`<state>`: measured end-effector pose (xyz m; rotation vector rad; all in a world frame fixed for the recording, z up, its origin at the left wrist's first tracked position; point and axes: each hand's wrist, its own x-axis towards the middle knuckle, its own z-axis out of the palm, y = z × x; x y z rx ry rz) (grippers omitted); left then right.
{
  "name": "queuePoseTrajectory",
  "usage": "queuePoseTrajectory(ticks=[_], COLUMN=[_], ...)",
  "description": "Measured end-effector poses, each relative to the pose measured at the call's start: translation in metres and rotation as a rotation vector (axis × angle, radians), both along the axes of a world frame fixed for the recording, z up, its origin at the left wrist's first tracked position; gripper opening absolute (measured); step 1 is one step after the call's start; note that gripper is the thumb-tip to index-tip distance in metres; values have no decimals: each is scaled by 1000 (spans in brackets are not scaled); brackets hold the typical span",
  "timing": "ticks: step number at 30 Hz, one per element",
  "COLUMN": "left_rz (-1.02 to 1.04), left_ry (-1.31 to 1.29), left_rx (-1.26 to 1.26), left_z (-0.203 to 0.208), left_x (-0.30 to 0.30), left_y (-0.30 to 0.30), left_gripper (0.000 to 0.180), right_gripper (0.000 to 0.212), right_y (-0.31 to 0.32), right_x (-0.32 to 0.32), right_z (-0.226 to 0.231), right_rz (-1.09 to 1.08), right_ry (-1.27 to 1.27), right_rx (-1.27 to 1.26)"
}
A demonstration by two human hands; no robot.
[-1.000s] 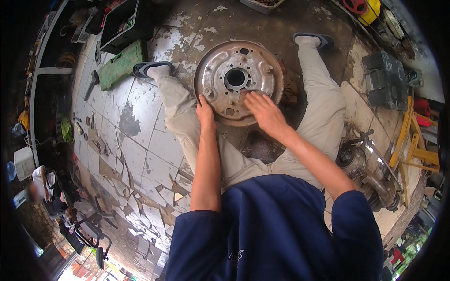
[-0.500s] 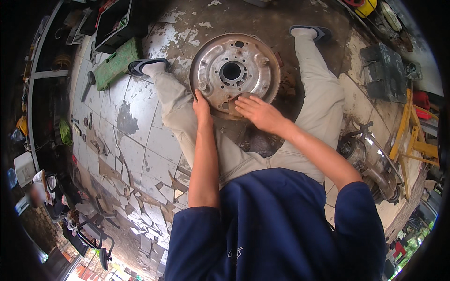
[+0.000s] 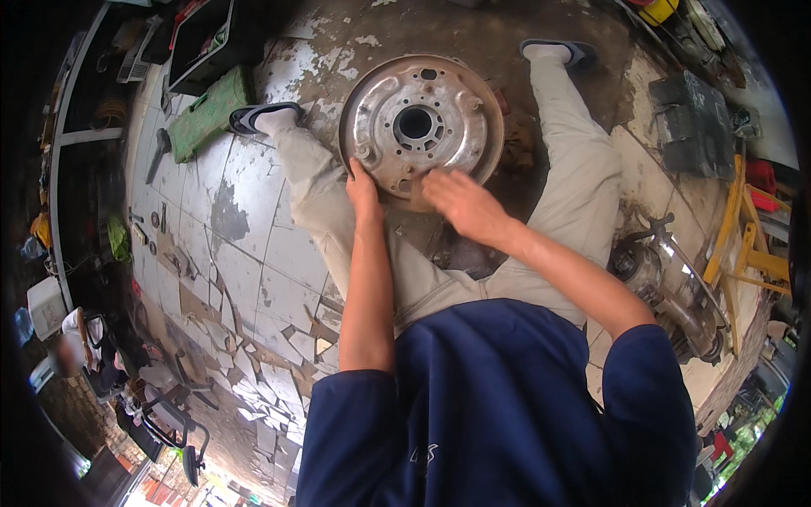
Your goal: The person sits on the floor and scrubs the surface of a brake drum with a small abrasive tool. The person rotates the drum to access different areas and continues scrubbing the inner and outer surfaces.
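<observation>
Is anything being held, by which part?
The left hand grips the metal disc by its lower-left rim; whether the blurred right hand holds anything is unclear.

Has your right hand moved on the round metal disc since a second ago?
Yes. Judged against the round metal disc, the right hand has moved toward the wearer, farther from the central hole and nearer the disc's lower rim.
</observation>
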<state>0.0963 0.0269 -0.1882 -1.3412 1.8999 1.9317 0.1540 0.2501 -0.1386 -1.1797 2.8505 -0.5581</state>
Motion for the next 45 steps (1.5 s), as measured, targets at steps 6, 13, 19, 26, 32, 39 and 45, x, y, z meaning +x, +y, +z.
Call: queuePoseTrajectory(ticks=[6, 13, 19, 26, 32, 39, 45], left_rz=[-63, 11, -28, -28, -11, -30, 4], left_ry=[47, 6, 74, 31, 56, 50, 4], left_rx=[-63, -34, 43, -37, 9, 13, -24], left_z=[-15, -9, -10, -6, -8, -12, -12], left_x=[1, 0, 4, 1, 2, 1, -2], left_y=[-11, -4, -8, -6, -5, -7, -6], left_gripper=[81, 71, 82, 75, 71, 81, 75], right_gripper=[45, 50, 54, 59, 60, 65, 56], right_y=[5, 0, -4, -13, 9, 7, -4], right_x=[-12, -9, -3, 0, -26, -17, 2], right_z=[-1, -2, 2, 8, 2, 4, 0], right_rz=[-140, -125, -36, -113, -179, -15, -39], right_ry=[32, 12, 0, -5, 55, -33, 9], right_rx=[-20, 32, 81, 81, 20, 20, 105])
